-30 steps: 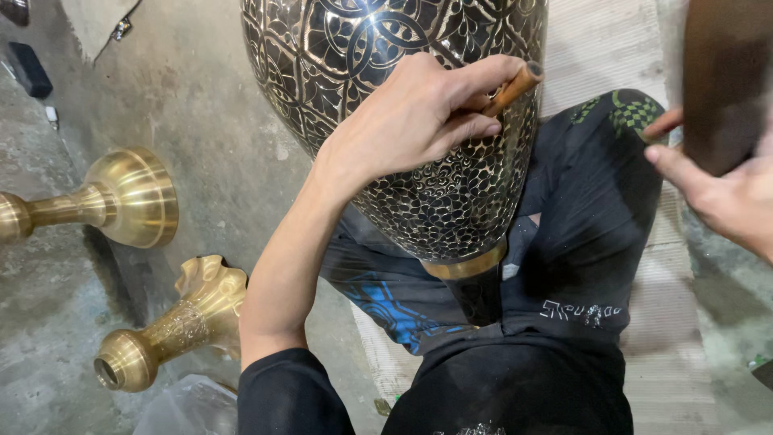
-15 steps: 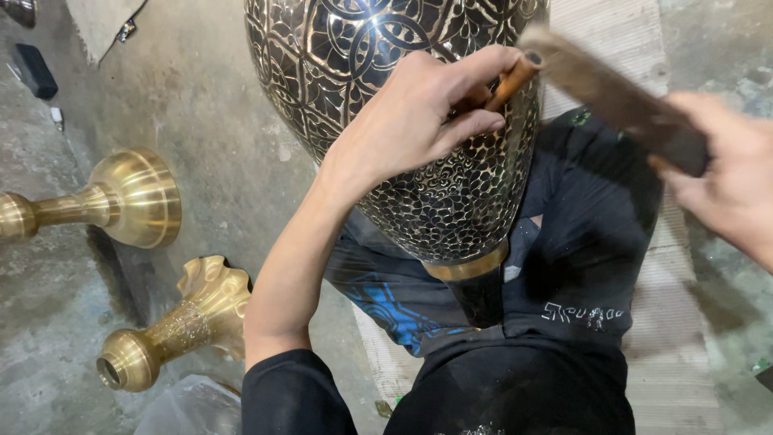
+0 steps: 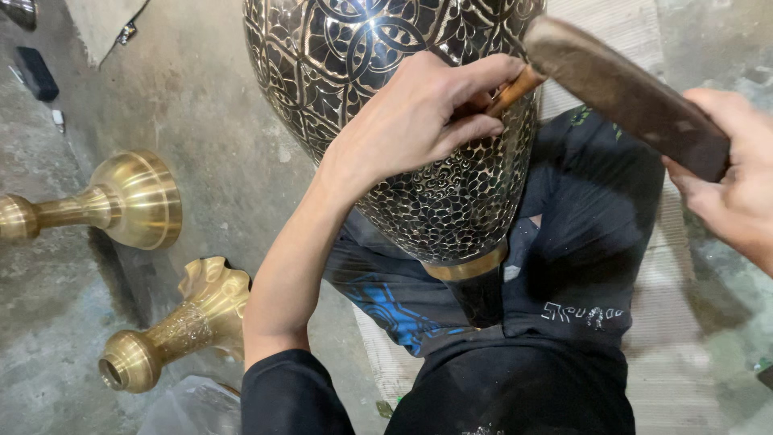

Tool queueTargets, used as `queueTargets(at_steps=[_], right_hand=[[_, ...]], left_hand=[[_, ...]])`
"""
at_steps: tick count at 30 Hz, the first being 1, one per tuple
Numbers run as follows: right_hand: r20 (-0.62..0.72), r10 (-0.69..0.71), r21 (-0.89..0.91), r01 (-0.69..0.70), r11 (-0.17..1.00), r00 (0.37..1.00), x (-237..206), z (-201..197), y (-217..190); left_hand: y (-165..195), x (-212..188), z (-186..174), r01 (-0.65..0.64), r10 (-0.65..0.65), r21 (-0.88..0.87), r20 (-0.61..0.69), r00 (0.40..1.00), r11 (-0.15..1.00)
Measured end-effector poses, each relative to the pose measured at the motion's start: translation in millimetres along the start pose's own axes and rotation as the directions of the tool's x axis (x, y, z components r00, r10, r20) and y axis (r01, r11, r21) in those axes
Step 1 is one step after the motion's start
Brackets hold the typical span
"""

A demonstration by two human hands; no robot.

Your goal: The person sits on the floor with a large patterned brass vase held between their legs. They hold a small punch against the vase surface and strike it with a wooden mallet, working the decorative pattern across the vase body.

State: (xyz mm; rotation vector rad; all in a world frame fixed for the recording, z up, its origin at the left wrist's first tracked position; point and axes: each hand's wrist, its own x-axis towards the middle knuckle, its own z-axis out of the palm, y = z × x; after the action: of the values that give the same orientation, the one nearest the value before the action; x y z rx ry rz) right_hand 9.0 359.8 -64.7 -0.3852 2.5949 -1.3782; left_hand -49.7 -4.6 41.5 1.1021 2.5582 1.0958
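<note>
Brought the wooden block (image 3: 624, 97) down onto the chisel (image 3: 515, 84) since a second before, right hand (image 3: 737, 189) wrapped shut around its far end — a blow just landed. Pinched that chisel in the left hand (image 3: 419, 117), fingers curled, wrist bent against the patterned vase (image 3: 386, 105) lying over the lap. Left two brass stands (image 3: 121, 197) on the floor.

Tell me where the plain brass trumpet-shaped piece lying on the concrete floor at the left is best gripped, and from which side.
Probably at the narrow stem of the plain brass trumpet-shaped piece, coming down from above. It lies on its side on the concrete floor, and the stem is slim enough for fingers to close around. The wide flared bell at its right end looks too broad to clasp, and it keeps the stem lifted, leaving room underneath.
</note>
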Motion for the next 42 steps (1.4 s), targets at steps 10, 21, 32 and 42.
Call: queueTargets(at_steps=[10, 21, 32, 42], right_hand=[[0.049, 0.018, -0.437, 0.005, 0.899, 0.999, 10, 17, -66], [-0.023, 0.014, 0.191, -0.010, 0.982, 1.000, 8, 3, -30], [0.026, -0.017, -0.168, 0.021, 0.986, 1.000, 6, 3, -35], [-0.014, -0.043, -0.008, 0.043, 0.999, 0.999, 6, 5, -31]], left_hand=[[-8, 9, -6, -0.045, 0.044, 0.017, 0.053, 0.998, 0.999], [-9, 10, -8, -0.072, 0.069, 0.054, 0.059, 0.996, 0.996], [-12, 10, -6, -0.073, 0.069, 0.045, 0.087, 0.994, 0.996], [-10, 9, -8, -0.089, 0.081, 0.077, 0.093, 0.992, 0.993]])
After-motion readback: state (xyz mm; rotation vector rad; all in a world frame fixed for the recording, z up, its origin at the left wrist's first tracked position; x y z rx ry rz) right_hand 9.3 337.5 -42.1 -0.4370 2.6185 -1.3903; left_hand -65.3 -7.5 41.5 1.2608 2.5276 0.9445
